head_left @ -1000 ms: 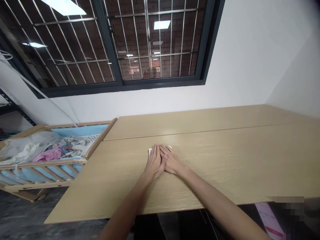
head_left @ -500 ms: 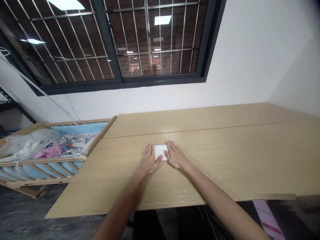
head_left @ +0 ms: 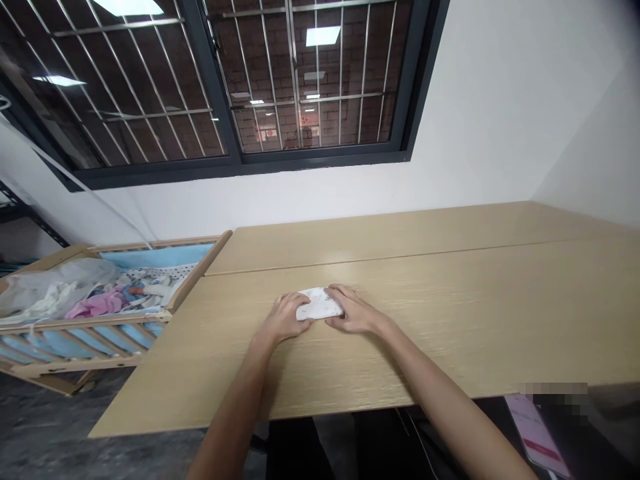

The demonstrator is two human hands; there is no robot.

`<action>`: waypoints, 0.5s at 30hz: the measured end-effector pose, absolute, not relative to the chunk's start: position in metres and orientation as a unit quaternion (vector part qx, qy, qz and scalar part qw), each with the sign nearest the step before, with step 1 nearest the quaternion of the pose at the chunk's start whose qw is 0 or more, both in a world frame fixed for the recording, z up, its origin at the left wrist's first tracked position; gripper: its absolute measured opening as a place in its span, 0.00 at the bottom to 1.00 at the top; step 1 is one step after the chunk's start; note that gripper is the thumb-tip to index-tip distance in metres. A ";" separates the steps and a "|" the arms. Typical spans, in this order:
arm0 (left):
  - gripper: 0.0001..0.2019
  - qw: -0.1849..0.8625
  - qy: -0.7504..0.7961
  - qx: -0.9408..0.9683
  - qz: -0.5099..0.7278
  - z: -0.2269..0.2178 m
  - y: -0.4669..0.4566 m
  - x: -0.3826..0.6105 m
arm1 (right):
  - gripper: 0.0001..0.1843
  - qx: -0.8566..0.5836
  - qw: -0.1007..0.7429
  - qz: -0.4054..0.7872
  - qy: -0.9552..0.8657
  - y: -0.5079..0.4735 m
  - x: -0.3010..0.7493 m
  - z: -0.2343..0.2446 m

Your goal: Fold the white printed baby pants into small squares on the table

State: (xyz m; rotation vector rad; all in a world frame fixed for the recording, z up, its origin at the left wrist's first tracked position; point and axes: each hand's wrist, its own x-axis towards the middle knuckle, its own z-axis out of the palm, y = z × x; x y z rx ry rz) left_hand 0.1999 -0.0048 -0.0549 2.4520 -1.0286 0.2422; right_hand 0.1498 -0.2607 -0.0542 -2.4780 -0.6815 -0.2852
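A small white folded cloth (head_left: 319, 304) with a faint dark print lies on the wooden table (head_left: 430, 320) in front of me. Its exact kind cannot be made out. My left hand (head_left: 286, 317) is closed around its left end, thumb at the near side and fingers curled over the far side. At the right end my right hand (head_left: 353, 311) grips in the same way, with its fingertips on the cloth's top and its thumb near the front edge. Both hands cover the cloth's ends, and its middle shows between them.
Left of the table stands a wooden crib (head_left: 100, 328) with blue lining, holding a pink cloth (head_left: 97, 303) and other fabrics. A barred window (head_left: 310, 80) is in the wall behind. Below the table's front edge at right lies a phone with a lit pink screen (head_left: 537, 433).
Both hands have gone from lying flat beside and on the cloth to curling around its ends. More of the cloth's width now shows, and the left hand has shifted slightly left.
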 end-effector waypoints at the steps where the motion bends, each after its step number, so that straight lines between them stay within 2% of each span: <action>1: 0.18 0.236 -0.372 0.893 0.091 -0.055 -0.007 0.200 | 0.39 -0.923 0.269 -0.107 -0.253 -0.261 0.152 -0.058; 4: 0.13 0.249 -0.357 0.895 0.100 -0.055 -0.012 0.200 | 0.37 -0.921 0.280 -0.122 -0.242 -0.260 0.158 -0.067; 7: 0.13 0.272 -0.337 0.894 0.114 -0.050 -0.015 0.196 | 0.28 -0.898 0.343 -0.158 -0.223 -0.258 0.162 -0.067; 11: 0.15 0.320 -0.297 0.889 0.136 -0.038 -0.016 0.191 | 0.11 -0.822 0.525 -0.161 -0.154 -0.255 0.165 -0.059; 15: 0.18 0.376 -0.280 0.878 0.094 -0.033 -0.018 0.189 | 0.16 -0.725 0.671 -0.137 -0.065 -0.253 0.169 -0.054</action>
